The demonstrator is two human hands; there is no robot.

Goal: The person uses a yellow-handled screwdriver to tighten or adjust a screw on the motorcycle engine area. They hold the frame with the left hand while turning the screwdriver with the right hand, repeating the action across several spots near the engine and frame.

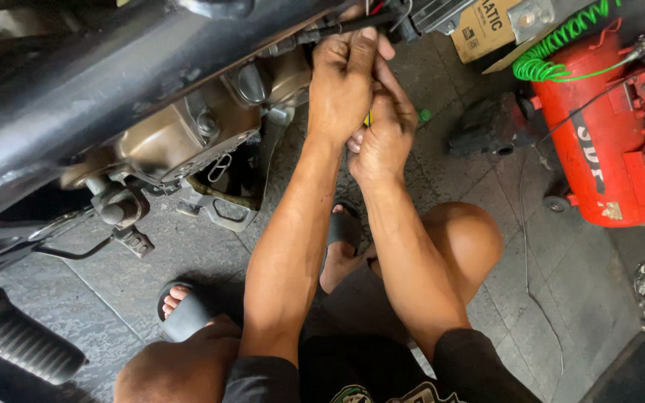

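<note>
Beside the motorcycle engine, at its right edge, I see both hands pressed together. My left hand is uppermost, its fingers curled onto a black cable that runs beneath the motorcycle frame. My right hand sits just below and touching it, closed around a small yellow tool that is mostly hidden, so I cannot tell its kind. Right of the engine, well apart, stands 1 red air compressor with a green coiled hose. Below the engine, 2 black sandals rest on the tiled floor.
</note>
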